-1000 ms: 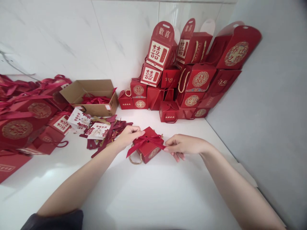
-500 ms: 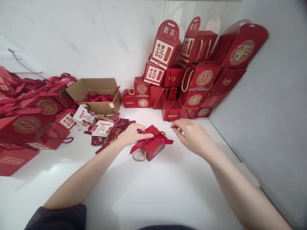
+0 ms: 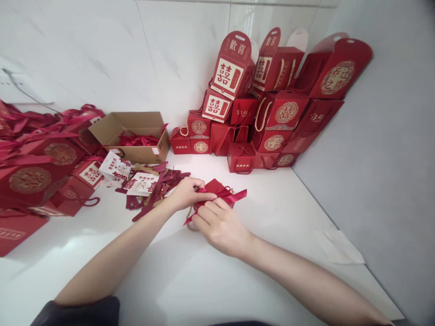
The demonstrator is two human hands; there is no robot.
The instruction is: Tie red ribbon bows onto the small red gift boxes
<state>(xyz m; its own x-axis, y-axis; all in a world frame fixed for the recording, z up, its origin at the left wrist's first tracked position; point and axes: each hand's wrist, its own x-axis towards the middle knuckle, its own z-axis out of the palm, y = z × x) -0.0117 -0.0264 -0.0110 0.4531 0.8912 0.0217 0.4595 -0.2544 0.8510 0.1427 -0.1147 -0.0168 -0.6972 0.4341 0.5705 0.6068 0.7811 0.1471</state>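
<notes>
A small red gift box (image 3: 215, 185) stands on the white table, with a red ribbon (image 3: 238, 196) crossing its top and one ribbon tail sticking out to the right. My left hand (image 3: 188, 194) pinches the ribbon on top of the box between thumb and fingers. From the near side, my right hand (image 3: 217, 224) reaches over the box front, fingers curled closed around the ribbon by the left thumb. Its fingertips are partly hidden, and the hand covers most of the box front. A twisted rope handle (image 3: 192, 226) shows below at the left.
Left of the hands lie dark red tags (image 3: 149, 206) and white printed cards (image 3: 142, 184). Behind them is an open cardboard box (image 3: 136, 156) with red ribbons. Red gift boxes (image 3: 287, 111) are stacked at the back right, more (image 3: 37, 176) at the left. A white paper (image 3: 343, 248) lies right.
My right hand has moved left and down from beside the box to its front and closed at the ribbon. My left hand keeps its pinch. The view has shifted slightly.
</notes>
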